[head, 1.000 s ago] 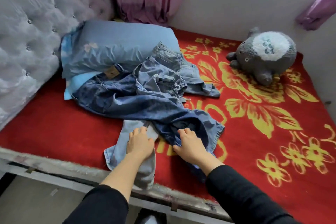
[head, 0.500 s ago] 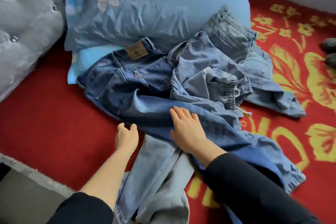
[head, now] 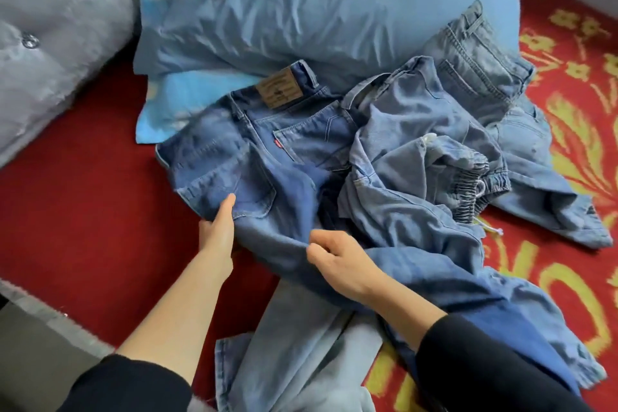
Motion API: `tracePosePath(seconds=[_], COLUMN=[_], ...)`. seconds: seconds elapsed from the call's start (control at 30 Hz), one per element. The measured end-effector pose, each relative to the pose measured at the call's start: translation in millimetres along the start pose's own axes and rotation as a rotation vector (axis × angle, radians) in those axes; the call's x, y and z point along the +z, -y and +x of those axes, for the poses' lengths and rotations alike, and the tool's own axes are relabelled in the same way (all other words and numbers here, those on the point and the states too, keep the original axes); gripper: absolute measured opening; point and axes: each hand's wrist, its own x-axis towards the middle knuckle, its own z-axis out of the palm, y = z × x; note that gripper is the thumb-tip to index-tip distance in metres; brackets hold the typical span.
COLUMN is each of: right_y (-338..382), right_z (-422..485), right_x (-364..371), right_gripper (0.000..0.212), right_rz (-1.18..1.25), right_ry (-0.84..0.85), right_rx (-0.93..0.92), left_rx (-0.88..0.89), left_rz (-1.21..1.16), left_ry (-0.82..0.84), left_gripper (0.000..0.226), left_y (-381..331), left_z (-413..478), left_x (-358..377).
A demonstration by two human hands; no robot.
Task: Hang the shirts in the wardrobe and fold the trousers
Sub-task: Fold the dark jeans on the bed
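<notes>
The dark jeans (head: 267,150) lie crumpled on the red plush bedcover (head: 83,211) under both hands: the left hand (head: 217,231) grips the seat edge by the back pocket, thumb on top, and the right hand (head: 341,264) pinches a fold of the thigh. The denim looks thick, floppy and fairly heavy, not slippery, so I judge the stitched waistband and side seams the firmest holds. Beyond the right hand a lighter elastic-waisted pair (head: 418,177) tangles over them, a pale pair (head: 301,344) trails beneath the wrists, and a smooth blue pillow (head: 301,10) lies past both hands.
</notes>
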Motion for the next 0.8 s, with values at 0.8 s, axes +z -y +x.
tracePosePath(seconds=[0.8], right_y=[68], right_z=[18], right_x=[-28], right_gripper=[0.083], right_rz=[-0.134], right_ry=[-0.047], right_rx=[0.298], left_rx=[0.549], left_rz=[0.825], left_ry=[0.9], left_gripper=[0.052], left_y=[23], left_z=[-151], left_x=[-88])
